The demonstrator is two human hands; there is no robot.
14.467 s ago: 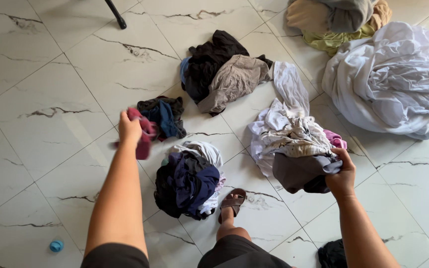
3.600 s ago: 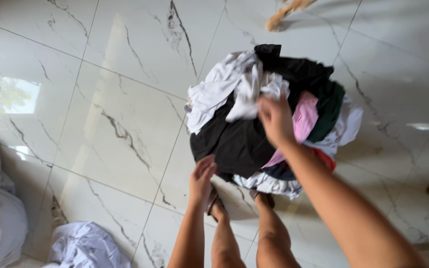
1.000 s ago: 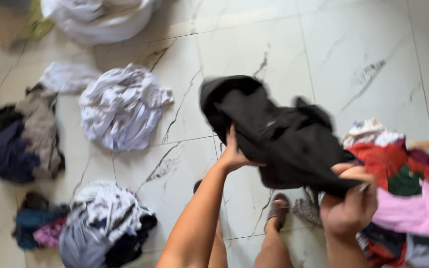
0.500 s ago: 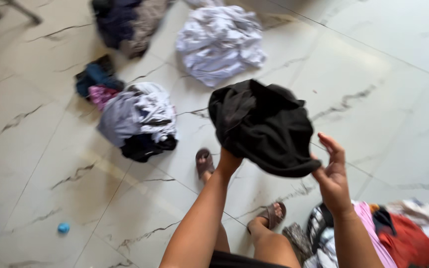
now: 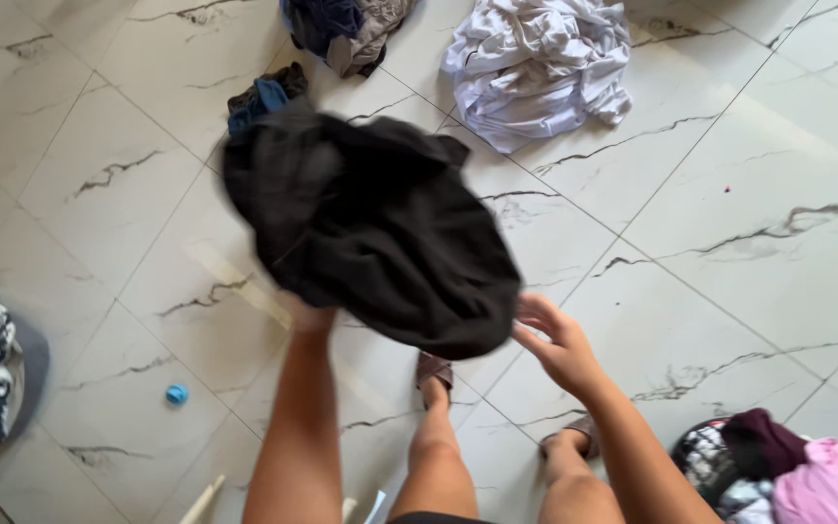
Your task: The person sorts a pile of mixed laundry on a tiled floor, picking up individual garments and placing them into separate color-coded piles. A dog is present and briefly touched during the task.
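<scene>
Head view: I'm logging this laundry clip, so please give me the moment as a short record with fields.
left hand: under the black garment, holding it up
right hand: open, fingers at the garment's lower edge
garment: bunched, motion-blurred
floor: pale marbled tiles
piles: white heap at top, dark heap beside it, mixed colours lower right
small item: blue object

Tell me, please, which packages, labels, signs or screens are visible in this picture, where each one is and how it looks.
None: no package, label, sign or screen shows.
Only the black garment at the left hand, clothes piles and a small blue round thing on the marble floor.
</scene>
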